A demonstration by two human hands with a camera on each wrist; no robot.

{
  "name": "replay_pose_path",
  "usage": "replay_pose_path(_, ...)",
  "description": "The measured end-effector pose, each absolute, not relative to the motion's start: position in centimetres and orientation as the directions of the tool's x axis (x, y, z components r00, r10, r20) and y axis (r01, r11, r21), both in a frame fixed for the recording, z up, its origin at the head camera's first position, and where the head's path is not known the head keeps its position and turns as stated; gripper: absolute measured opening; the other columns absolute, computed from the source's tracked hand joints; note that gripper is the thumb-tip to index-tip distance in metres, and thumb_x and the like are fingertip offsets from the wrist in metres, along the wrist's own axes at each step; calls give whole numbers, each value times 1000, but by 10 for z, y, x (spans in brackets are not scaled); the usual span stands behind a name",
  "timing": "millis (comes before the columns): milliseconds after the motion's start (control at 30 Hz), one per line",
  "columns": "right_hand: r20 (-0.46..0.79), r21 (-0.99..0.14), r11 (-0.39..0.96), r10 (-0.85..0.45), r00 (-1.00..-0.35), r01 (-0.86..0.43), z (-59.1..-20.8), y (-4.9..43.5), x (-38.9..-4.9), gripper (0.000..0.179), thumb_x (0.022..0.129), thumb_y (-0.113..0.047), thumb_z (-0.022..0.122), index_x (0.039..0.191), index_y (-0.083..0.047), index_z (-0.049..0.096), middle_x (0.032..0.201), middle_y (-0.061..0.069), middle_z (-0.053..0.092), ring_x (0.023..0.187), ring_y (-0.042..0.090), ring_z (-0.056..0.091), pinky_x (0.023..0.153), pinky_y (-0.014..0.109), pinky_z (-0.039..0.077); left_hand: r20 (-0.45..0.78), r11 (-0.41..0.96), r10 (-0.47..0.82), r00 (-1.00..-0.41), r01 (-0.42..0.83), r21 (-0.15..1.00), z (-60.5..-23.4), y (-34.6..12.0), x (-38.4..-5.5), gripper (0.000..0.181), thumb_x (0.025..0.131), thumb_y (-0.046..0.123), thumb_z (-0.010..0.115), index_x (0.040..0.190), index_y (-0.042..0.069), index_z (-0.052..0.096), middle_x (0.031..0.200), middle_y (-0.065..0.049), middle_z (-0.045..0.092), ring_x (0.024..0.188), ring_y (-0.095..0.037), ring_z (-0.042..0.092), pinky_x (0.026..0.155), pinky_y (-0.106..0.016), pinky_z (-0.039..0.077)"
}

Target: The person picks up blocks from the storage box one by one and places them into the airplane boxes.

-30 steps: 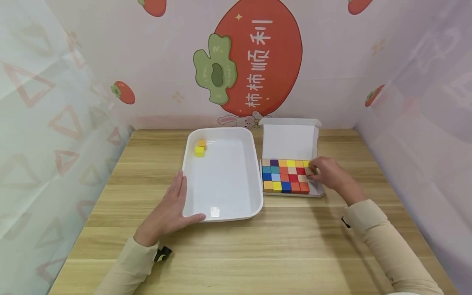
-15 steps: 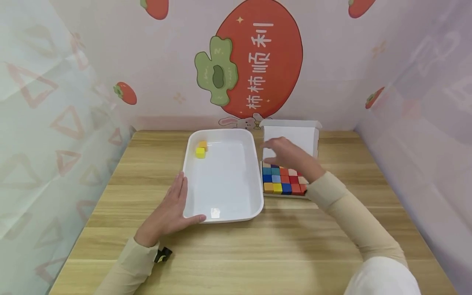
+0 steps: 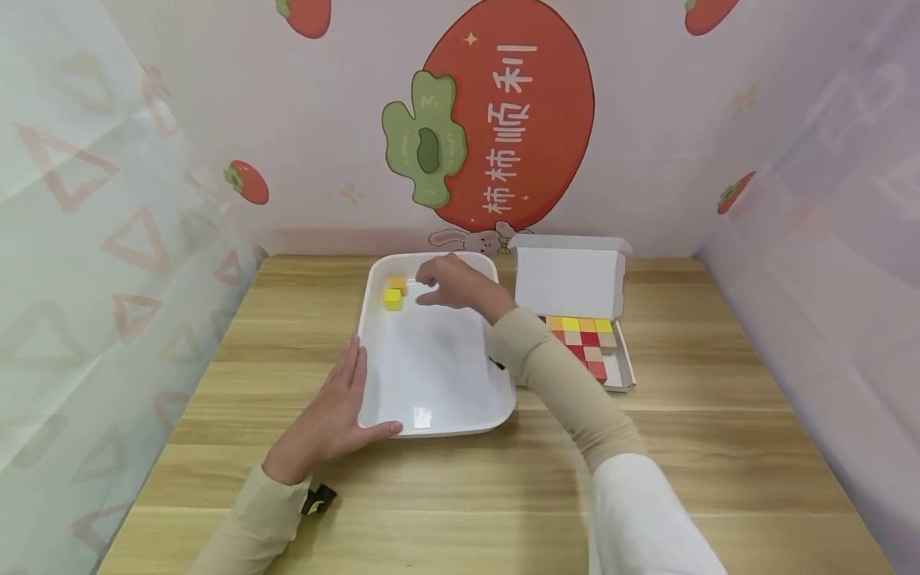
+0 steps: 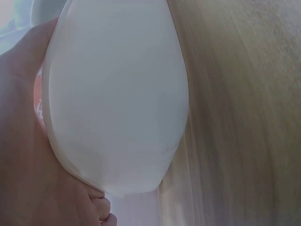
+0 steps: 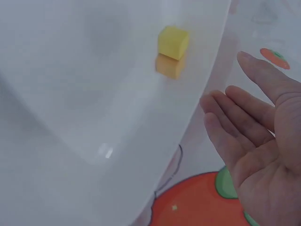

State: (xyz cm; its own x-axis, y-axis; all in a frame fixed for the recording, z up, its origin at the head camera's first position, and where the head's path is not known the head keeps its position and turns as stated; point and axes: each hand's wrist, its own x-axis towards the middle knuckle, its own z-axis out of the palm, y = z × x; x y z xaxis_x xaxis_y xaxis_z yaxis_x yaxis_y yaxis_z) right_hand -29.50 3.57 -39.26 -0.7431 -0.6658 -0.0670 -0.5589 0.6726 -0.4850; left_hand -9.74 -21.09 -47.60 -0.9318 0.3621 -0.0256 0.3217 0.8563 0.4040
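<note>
A white tray lies on the table. My left hand rests against its near left corner, fingers straight along the left side and thumb along the front rim. In the left wrist view, the left hand touches the tray's outer rim. Over the far part of the tray hovers my right hand, just right of a yellow cube and an orange cube. Seen from the right wrist, the right hand has loosely extended fingers and nothing between them. Both cubes touch each other inside the tray.
Right of the tray stands a white cardboard box with its lid raised. Several coloured cubes sit in rows inside it, partly hidden by the right sleeve. A printed wall rises behind the table.
My right hand has swung left from the cube box to above the tray. The left hand and the two cubes in the tray have stayed in place.
</note>
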Motion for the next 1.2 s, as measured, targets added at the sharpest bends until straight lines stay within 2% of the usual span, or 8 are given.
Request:
replay_pose_path(200,-74,-526,687,-625,-777,-502,-431,4,-314,37,97,-23,78,128,-4,73,126,10,74,116,24,62,109,39,50,-30,854,363,-931,319,412,-474,-211,-97,135,85,78,69,167,-3,-2,177,-17,-17,167,-37,-5,132,-61,20)
replay_pose_path(400,-36,-625,673,-531,-847,-395,-460,-15,-322,33,97,-17,78,126,-3,74,121,8,75,112,22,64,108,35,55,-35,850,369,-929,322,417,-474,-211,-97,136,85,78,69,167,-3,-3,177,-17,-18,167,-37,-7,132,-61,19)
replay_pose_path(567,1,-637,669,-496,-869,-382,-471,-24,-324,31,96,-12,78,124,0,75,118,10,76,105,21,65,104,32,57,-30,847,371,-928,325,422,-475,-211,-97,135,85,76,70,167,-3,-3,177,-16,-17,167,-36,-8,132,-61,18)
replay_pose_path(733,-13,-611,711,-449,-893,-348,-472,-31,-323,34,95,-13,79,127,-1,73,117,9,75,101,20,64,103,32,58,-23,846,371,-929,327,422,-474,-211,-98,135,85,75,71,167,-3,-2,177,-18,-16,167,-36,-8,132,-61,17)
replay_pose_path(933,-13,-535,771,-417,-909,-346,-468,-35,-320,26,95,-14,79,118,-4,75,111,7,76,97,20,65,100,32,58,-24,846,368,-930,324,423,-474,-211,-97,135,85,75,71,167,-4,-2,177,-18,-16,167,-37,-7,132,-61,17)
replay_pose_path(1200,36,-630,692,-427,-904,-352,-427,-12,-316,31,96,-15,79,123,-2,72,117,8,73,107,20,67,98,32,59,-26,857,359,-933,319,404,-473,-211,-97,135,85,79,68,167,-3,-2,177,-17,-16,167,-36,-6,132,-60,19)
